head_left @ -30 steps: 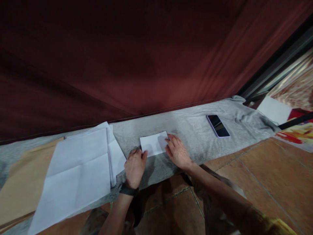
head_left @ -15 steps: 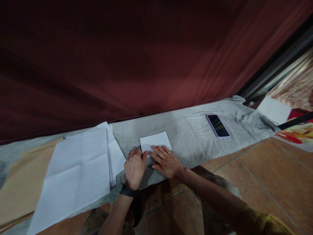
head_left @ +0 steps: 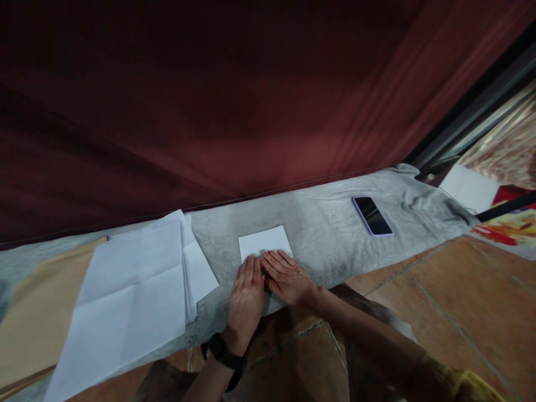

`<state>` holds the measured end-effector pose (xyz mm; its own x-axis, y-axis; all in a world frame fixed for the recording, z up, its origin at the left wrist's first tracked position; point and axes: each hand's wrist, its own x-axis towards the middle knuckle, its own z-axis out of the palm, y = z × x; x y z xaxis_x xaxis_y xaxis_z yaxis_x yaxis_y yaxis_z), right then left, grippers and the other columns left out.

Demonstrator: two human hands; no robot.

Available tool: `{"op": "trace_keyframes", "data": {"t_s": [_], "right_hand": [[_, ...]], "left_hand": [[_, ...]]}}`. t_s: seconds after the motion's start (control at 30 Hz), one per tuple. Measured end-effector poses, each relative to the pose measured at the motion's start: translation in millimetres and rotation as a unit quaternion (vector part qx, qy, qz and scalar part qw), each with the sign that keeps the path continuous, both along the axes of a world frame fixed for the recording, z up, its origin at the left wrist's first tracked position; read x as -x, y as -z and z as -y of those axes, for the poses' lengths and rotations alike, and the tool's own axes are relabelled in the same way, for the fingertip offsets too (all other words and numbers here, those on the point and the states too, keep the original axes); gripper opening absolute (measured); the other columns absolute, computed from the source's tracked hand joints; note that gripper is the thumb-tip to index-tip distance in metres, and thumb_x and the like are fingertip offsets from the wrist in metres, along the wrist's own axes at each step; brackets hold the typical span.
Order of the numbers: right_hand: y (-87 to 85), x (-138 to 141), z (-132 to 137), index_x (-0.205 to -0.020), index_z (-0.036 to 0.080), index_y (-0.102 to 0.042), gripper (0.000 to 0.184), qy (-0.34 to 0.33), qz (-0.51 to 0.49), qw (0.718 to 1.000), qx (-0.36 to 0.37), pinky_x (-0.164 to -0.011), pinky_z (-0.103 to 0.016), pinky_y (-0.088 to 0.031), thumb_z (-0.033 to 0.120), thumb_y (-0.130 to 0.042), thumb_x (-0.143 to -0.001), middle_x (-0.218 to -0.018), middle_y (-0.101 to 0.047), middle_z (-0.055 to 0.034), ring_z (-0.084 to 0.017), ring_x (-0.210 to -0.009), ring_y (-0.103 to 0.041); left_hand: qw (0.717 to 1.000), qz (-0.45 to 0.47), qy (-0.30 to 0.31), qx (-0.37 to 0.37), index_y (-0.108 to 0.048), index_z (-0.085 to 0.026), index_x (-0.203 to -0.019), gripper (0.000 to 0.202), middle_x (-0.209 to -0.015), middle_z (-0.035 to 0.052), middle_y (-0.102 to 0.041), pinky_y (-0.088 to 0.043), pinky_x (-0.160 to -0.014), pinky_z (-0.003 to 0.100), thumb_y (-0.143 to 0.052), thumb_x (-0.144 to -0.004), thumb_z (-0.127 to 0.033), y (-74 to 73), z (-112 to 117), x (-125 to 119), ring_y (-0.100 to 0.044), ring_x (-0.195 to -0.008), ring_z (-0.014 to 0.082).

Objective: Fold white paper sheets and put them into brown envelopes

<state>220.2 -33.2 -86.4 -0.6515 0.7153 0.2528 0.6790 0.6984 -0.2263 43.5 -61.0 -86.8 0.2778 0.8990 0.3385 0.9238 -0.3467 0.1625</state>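
Note:
A small folded white paper (head_left: pixel 264 243) lies on the grey cloth (head_left: pixel 330 229) that covers a low ledge. My left hand (head_left: pixel 247 293) lies flat with its fingers stretched out, fingertips on the paper's near left edge. A dark band circles that wrist. Right beside it, my right hand (head_left: pixel 287 276) also rests flat and open, its fingers pressing the paper's near edge. Neither hand grips anything.
A stack of unfolded white sheets (head_left: pixel 134 290) lies to the left, over brown paper (head_left: pixel 33 312). A phone (head_left: pixel 372 215) rests screen-up on the cloth to the right. A dark red curtain (head_left: pixel 234 100) hangs behind. Tiled floor (head_left: pixel 439 301) lies below.
My left hand has slid right from the paper's left corner and flattened next to my right hand. My right hand came from the paper's right edge to its near edge.

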Motion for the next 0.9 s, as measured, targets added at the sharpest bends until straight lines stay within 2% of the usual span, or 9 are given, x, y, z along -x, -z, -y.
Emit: {"op": "trace_keyframes", "data": {"t_s": [0.13, 0.4, 0.63, 0.9], "right_hand": [[-0.1, -5, -2, -0.155, 0.008, -0.037, 0.056, -0.002, -0.011, 1.0, -0.009, -0.125, -0.047, -0.027, 0.028, -0.043, -0.103, -0.16, -0.037, -0.015, -0.024, -0.151, -0.031], [5.3, -19, -8, -0.155, 0.007, -0.034, 0.063, 0.021, -0.011, 0.999, -0.032, -0.124, -0.047, -0.027, 0.041, -0.046, -0.103, -0.161, -0.034, -0.0178, -0.024, -0.153, -0.025], [4.4, -32, -11, -0.16, 0.009, -0.025, 0.069, 0.062, 0.006, 0.998, 0.01, -0.123, -0.051, -0.029, 0.046, -0.041, -0.104, -0.163, -0.03, -0.0188, -0.027, -0.152, -0.026], [7.3, -43, -16, -0.159, 0.007, -0.027, 0.072, 0.108, 0.026, 0.993, 0.028, -0.123, -0.05, -0.027, 0.054, -0.035, -0.104, -0.164, -0.029, -0.0192, -0.029, -0.152, -0.027]], "left_hand": [[0.999, -0.029, -0.016, 0.021, -0.042, -0.003, -0.148, 0.053, -0.155, 0.0222, -0.045, -0.04, -0.118, 0.048, -0.038, -0.099, -0.019, 1.2, 13, -5, -0.039, -0.148, 0.0298], [0.999, -0.036, -0.033, 0.024, -0.033, 0.0, -0.153, 0.07, -0.158, 0.0263, -0.038, -0.036, -0.119, 0.053, -0.041, -0.1, -0.046, -2.4, 22, -10, -0.03, -0.151, 0.0337], [0.999, -0.027, -0.041, 0.023, -0.032, -0.001, -0.153, 0.079, -0.158, 0.0273, -0.037, -0.037, -0.119, 0.054, -0.041, -0.098, -0.056, -1.2, 26, -7, -0.031, -0.15, 0.0349], [0.997, -0.042, -0.059, 0.019, -0.037, 0.003, -0.15, 0.081, -0.155, 0.0289, -0.041, -0.036, -0.119, 0.052, -0.04, -0.097, -0.059, -3.7, 28, -6, -0.035, -0.148, 0.0357]]}}
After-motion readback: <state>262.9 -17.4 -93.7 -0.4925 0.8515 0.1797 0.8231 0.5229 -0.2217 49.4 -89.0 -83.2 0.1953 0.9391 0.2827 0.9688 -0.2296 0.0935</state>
